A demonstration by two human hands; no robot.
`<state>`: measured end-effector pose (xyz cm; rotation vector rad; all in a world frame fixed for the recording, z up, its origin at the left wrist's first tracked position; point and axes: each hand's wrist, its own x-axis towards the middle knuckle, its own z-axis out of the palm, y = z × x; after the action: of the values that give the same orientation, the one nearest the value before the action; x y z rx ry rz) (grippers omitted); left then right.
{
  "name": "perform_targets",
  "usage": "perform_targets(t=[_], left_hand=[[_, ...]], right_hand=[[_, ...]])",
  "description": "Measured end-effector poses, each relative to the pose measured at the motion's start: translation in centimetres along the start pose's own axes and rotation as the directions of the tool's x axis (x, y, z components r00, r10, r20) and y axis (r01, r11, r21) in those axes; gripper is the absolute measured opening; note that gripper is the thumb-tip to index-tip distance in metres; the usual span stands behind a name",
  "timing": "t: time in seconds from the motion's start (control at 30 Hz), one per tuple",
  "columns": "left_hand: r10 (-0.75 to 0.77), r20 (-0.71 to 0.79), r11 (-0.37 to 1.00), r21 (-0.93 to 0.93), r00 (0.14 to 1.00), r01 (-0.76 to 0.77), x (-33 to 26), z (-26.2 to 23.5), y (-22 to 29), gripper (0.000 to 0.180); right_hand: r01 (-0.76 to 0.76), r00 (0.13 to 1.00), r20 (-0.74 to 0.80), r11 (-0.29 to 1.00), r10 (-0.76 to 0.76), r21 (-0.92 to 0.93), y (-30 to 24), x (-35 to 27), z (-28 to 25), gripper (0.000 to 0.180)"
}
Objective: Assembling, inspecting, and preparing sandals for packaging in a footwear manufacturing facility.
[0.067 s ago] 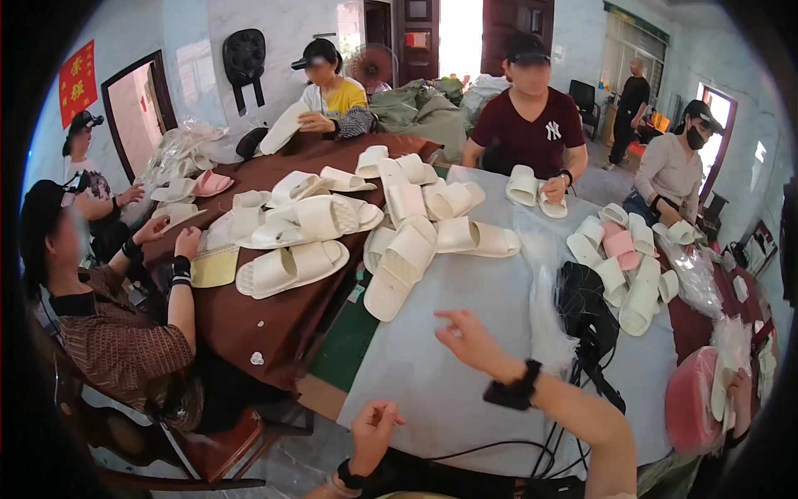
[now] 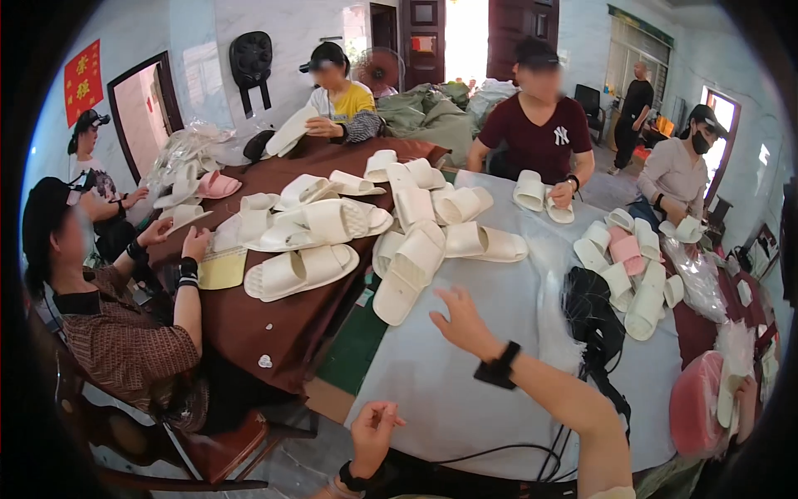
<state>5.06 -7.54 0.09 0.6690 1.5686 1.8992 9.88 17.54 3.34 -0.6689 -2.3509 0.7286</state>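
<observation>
My right hand (image 2: pixel 465 324) reaches over the pale grey sheet on the table, its fingers apart and nothing in them. Just beyond its fingertips lies a cream slipper (image 2: pixel 409 273), angled across other slippers. My left hand (image 2: pixel 376 434) is by the near edge of the table, loosely curled with its fingertips a little apart; I see nothing in it. Farther off, a cream slipper (image 2: pixel 486 241) lies on its side on the sheet. More cream slippers (image 2: pixel 309 270) are heaped on the brown cloth to the left.
Black cords and a black bag (image 2: pixel 588 308) lie right of my right forearm, beside clear plastic (image 2: pixel 555 324). White and pink slippers (image 2: pixel 625 249) form another pile at the right. Several people sit round the table, some handling slippers. A wooden chair (image 2: pixel 208 449) stands at the lower left.
My right hand has moved slightly up and left, towards the nearest slipper. The whole view has shifted a little, and my left hand looks much the same.
</observation>
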Motion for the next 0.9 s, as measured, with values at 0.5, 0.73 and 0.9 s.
perform_targets(t=[0.5,0.73,0.9], left_hand=[[0.044,-0.15,0.998,-0.041,0.988,-0.051,-1.5,-5.0,-1.4,0.009],[0.002,0.021,1.0,0.027,1.0,-0.003,-1.1,-1.6,-0.3,0.008],[0.101,0.485,0.94,0.241,0.869,-0.243,-1.2,2.0,-0.5,0.009]], right_hand=[[-0.286,0.853,-0.512,0.911,0.101,-0.298,3.3,11.2,7.2,0.048],[-0.173,0.84,-0.539,0.911,-0.062,-0.374,7.5,10.9,-12.4,0.029],[-0.214,0.939,-0.326,0.929,0.11,-0.303,8.8,6.2,-13.9,0.04]])
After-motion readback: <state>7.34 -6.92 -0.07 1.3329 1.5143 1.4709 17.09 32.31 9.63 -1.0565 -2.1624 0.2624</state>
